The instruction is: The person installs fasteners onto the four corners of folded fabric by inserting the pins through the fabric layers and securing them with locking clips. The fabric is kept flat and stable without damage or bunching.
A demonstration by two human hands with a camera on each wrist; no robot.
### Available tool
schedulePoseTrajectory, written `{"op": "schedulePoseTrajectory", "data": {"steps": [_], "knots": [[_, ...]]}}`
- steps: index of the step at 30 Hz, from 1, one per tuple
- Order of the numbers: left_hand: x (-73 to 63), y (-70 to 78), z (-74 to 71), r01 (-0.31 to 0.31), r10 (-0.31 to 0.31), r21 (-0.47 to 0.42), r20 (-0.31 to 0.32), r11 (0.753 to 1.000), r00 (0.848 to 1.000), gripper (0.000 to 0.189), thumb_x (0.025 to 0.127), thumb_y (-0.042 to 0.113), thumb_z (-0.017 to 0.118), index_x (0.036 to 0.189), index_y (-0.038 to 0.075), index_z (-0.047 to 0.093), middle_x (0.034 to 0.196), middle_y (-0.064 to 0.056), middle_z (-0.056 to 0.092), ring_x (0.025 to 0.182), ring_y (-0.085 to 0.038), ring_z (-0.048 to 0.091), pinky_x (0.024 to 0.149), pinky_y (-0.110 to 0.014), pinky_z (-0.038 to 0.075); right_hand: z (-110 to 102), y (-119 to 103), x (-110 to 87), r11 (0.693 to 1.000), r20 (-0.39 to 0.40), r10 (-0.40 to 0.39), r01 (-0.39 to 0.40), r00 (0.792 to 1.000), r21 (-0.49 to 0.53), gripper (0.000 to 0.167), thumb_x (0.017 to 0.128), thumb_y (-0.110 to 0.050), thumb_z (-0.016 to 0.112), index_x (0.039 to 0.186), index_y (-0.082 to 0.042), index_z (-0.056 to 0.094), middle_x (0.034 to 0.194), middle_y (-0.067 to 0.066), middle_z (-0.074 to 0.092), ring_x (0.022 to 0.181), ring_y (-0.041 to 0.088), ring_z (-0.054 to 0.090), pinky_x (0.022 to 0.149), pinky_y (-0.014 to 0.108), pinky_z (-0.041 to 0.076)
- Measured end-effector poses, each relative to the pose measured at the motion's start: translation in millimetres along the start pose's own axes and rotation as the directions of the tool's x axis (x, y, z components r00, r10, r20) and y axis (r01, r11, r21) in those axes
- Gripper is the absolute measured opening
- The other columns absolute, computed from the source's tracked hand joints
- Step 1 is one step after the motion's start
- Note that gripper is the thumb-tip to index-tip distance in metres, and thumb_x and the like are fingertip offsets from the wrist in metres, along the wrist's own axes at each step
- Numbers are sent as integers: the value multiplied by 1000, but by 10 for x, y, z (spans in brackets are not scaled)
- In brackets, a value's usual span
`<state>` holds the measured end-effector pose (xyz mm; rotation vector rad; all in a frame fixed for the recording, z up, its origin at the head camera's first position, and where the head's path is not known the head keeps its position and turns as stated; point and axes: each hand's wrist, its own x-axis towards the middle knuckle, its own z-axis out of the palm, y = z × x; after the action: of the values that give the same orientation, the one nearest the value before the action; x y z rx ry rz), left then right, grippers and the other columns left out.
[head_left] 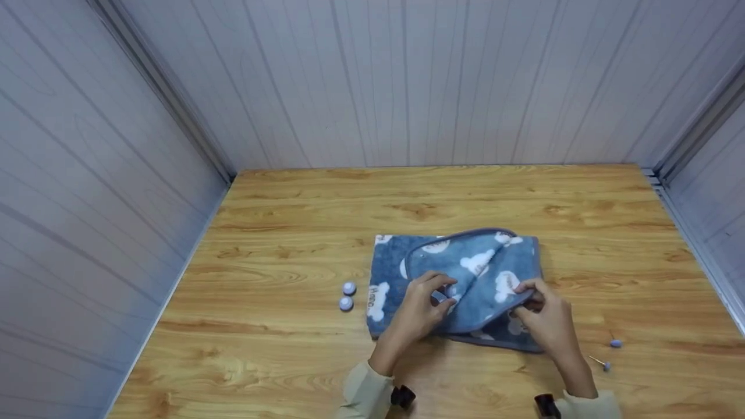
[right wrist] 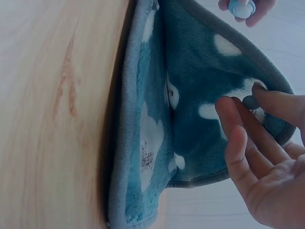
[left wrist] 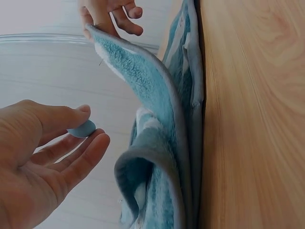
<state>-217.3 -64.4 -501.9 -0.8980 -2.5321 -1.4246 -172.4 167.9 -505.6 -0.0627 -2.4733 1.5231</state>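
A folded blue fleece blanket [head_left: 381,267] with white patches and grey edging lies on the table, its upper layer turned back. My left hand [head_left: 420,305] pinches a round light-blue cap [left wrist: 83,129] between thumb and fingertips, beside the fabric. At the raised corner of the blanket [left wrist: 138,71], my right hand [head_left: 547,317] pinches the small blue head of a pin [right wrist: 250,102] against the fleece. A thin pin tip [left wrist: 100,62] shows on the other face of that corner. The left hand and its cap also appear at the top of the right wrist view.
Two round caps [head_left: 347,295] sit on the wooden table [head_left: 279,349] left of the blanket. To its right lie two blue-headed pins, one pin [head_left: 616,343] farther back than the other pin [head_left: 606,366]. Pale panel walls [head_left: 372,87] enclose the back and sides.
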Motion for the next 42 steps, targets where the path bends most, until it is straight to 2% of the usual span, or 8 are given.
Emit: {"op": "schedulePoseTrajectory", "data": {"steps": [4, 9, 14, 19, 28, 37, 42], "knots": [[33, 23, 27, 12, -12, 8, 27, 1000, 1000, 30, 83, 0, 69, 113, 6, 66, 110, -7, 61, 88, -9, 63, 67, -15, 50, 0, -5, 6, 1000, 6, 5, -5, 1000, 13, 23, 77, 13, 62, 94, -2, 61, 75, 11, 68, 62, 25, 66, 46, 28, 50], [59, 48, 52, 24, -25, 13, 44, 1000, 999, 30, 84, 1, 69, 113, 6, 65, 112, -6, 61, 89, -9, 63, 69, -14, 49, 0, 1, 15, 1000, 11, -7, 7, 1000, 30, 24, 76, 13, 62, 95, -3, 61, 74, 9, 69, 60, 21, 66, 45, 27, 49], [89, 55, 89, 1, -2, 22, 33, 1000, 999, 29, 84, 0, 69, 112, 5, 66, 109, -6, 61, 90, -10, 62, 70, -18, 51, 2, -4, 22, 999, 12, -13, 13, 1000, 29, 24, 76, 12, 63, 94, -3, 61, 73, 9, 69, 59, 21, 65, 44, 27, 48], [121, 69, 131, -32, 31, 28, 31, 999, 999, 29, 83, 1, 69, 111, 7, 66, 106, -5, 62, 90, -8, 61, 68, -18, 51, 16, -14, 27, 999, 1, -33, 33, 999, -19, 25, 74, 14, 63, 91, -4, 61, 70, 7, 67, 57, 18, 62, 43, 26, 46], [180, 87, 220, -50, 49, 10, 40, 999, 998, 27, 85, 0, 68, 111, 3, 66, 107, -7, 62, 90, -10, 61, 72, -22, 52, 60, -23, 49, 990, -33, -113, 110, 993, -91, 28, 66, 15, 67, 86, -5, 62, 65, 2, 64, 59, 10, 57, 54, 20, 45], [220, 92, 289, -69, 68, 54, 27, 996, 997, 25, 84, 2, 69, 109, 3, 67, 105, -6, 63, 89, -9, 61, 74, -22, 51, 98, -10, 64, 986, -34, -156, 153, 987, -60, 29, 64, 17, 63, 83, -5, 61, 59, -1, 59, 55, 8, 53, 52, 17, 43], [242, 117, 316, -55, 53, 54, 42, 997, 998, 26, 85, 2, 68, 111, 2, 67, 106, -6, 63, 89, -9, 62, 74, -21, 51, 108, -12, 64, 987, -25, -152, 150, 988, -50, 29, 64, 17, 61, 84, -5, 61, 59, -2, 59, 55, 8, 54, 52, 18, 43]]}}
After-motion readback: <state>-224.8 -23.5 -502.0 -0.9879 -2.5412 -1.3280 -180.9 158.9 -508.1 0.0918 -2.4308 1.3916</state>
